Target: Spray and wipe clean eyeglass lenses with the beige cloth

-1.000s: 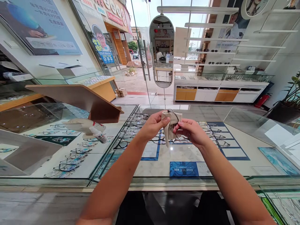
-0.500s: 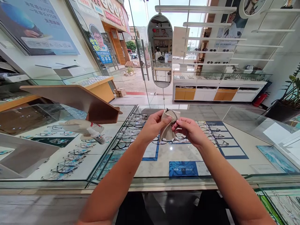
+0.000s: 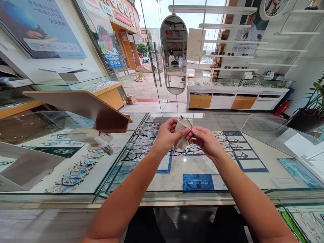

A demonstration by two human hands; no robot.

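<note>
My left hand [image 3: 169, 134] pinches a beige cloth [image 3: 181, 143], which is folded over one lens of a dark-rimmed pair of glasses [image 3: 194, 147]. Thumb and fingers press the cloth against that lens. My right hand [image 3: 204, 139] is closed on the frame of the same glasses, close beside the cloth. Both hands are raised above the glass display counter [image 3: 167, 185]. The other lens hangs below my right fingers. Rows of glasses [image 3: 145, 135] lie in the case left of and behind my hands.
A spray bottle [image 3: 104, 143] lies left, by a brown wooden stand [image 3: 106, 116]. A blue card [image 3: 198, 182] is near the counter's front edge. Farther off stand an oval mirror [image 3: 173, 54] and a white cabinet [image 3: 215, 96]. A potted plant [image 3: 314, 101] is at right.
My left fingers and the cloth have shifted slightly over the lens, and the cloth's folds look different. My right hand keeps its hold on the glasses, almost unmoved.
</note>
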